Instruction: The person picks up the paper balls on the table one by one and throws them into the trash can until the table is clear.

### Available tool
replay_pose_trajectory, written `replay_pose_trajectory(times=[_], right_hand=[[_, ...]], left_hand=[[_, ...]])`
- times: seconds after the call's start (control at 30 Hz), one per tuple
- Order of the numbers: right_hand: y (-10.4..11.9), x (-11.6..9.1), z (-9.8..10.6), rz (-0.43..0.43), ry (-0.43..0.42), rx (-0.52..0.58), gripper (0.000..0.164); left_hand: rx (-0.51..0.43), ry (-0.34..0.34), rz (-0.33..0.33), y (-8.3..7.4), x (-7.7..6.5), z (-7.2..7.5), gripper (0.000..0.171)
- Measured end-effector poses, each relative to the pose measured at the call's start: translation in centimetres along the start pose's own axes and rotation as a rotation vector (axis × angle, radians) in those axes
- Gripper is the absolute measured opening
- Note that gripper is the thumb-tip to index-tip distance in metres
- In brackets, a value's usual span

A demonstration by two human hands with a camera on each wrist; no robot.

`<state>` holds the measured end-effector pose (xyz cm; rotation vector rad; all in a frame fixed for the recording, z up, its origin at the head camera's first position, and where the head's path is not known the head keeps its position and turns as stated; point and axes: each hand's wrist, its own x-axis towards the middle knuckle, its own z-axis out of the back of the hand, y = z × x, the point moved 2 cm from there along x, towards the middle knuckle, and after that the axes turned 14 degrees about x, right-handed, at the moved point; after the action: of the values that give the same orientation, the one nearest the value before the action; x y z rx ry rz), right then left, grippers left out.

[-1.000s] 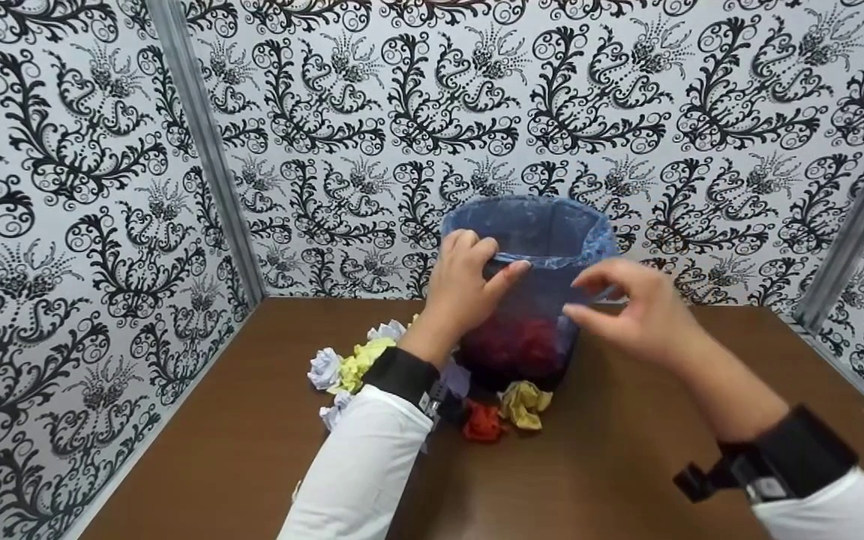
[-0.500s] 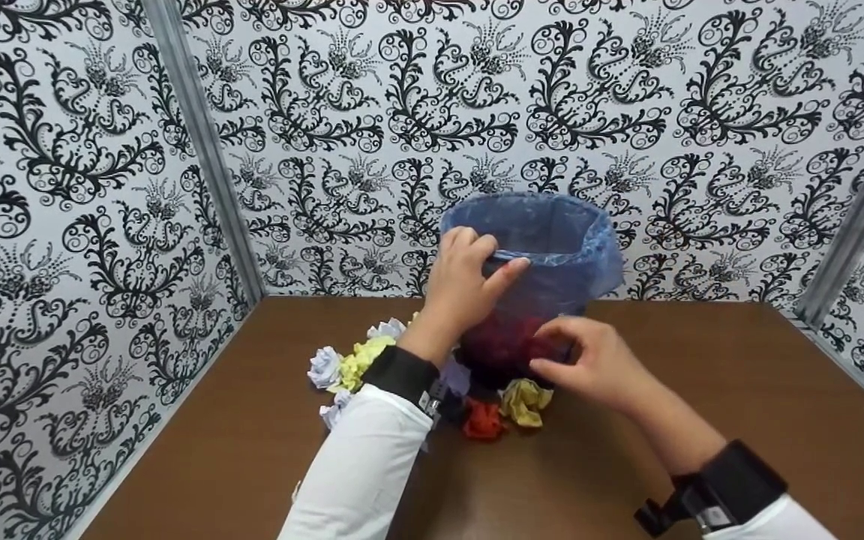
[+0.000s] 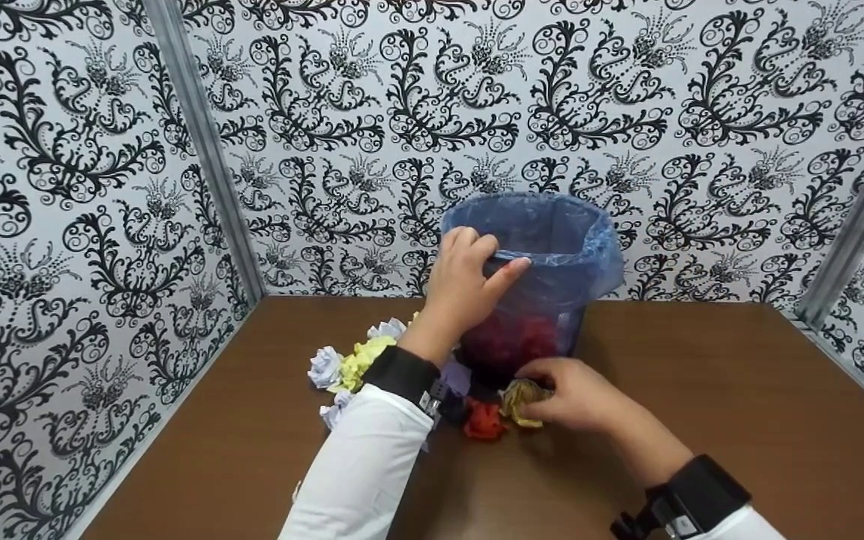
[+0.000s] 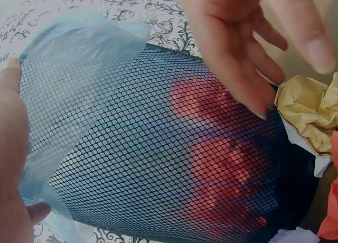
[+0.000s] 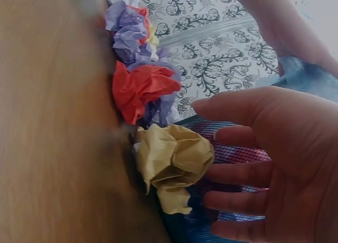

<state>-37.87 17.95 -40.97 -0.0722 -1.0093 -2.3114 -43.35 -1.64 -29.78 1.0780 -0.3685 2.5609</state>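
Observation:
A mesh trash bin (image 4: 132, 142) stands upright on the table, lined with a blue plastic bag (image 3: 601, 262) folded over its rim. My left hand (image 3: 466, 281) grips the bin's near rim through the bag. Reddish crumpled paper (image 4: 224, 158) shows through the mesh inside. By the bin's foot, my right hand (image 3: 578, 394) reaches around a tan crumpled paper ball (image 5: 174, 153). Its fingers lie spread beside the ball and its thumb stands apart, so the ball is not pinched. A red-orange paper ball (image 3: 484, 420) sits just left of the tan one.
White paper balls (image 3: 325, 368), a yellow one (image 3: 364, 360) and purple ones (image 5: 128, 31) lie left of the bin, partly behind my left forearm. The brown table (image 3: 702, 420) ends at patterned walls (image 3: 327, 150).
My right hand has come down from the right side of the bag at the rim to the tan paper ball. My left hand and the bin have stayed in place.

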Motion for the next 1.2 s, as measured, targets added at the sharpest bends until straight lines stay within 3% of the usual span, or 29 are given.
replay_pose_trajectory(times=[0.2, 0.53, 0.9, 1.2], right_hand=[[-0.4, -0.1, -0.5, -0.054, 0.036, -0.014, 0.040], [-0.7, -0.3, -0.4, -0.049, 0.029, -0.013, 0.040], [-1.5, -0.4, -0.4, -0.059, 0.037, -0.017, 0.037], [-1.6, -0.8, -0.7, -0.034, 0.029, -0.001, 0.034]], left_hand=[[-0.008, 0.010, 0.002, -0.2, 0.1, 0.0, 0.056], [-0.010, 0.034, 0.004, 0.0, 0.1, 0.2, 0.057], [-0.016, 0.000, -0.012, 0.1, 0.1, 0.3, 0.055], [-0.022, 0.027, -0.006, 0.0, 0.1, 0.0, 0.056]])
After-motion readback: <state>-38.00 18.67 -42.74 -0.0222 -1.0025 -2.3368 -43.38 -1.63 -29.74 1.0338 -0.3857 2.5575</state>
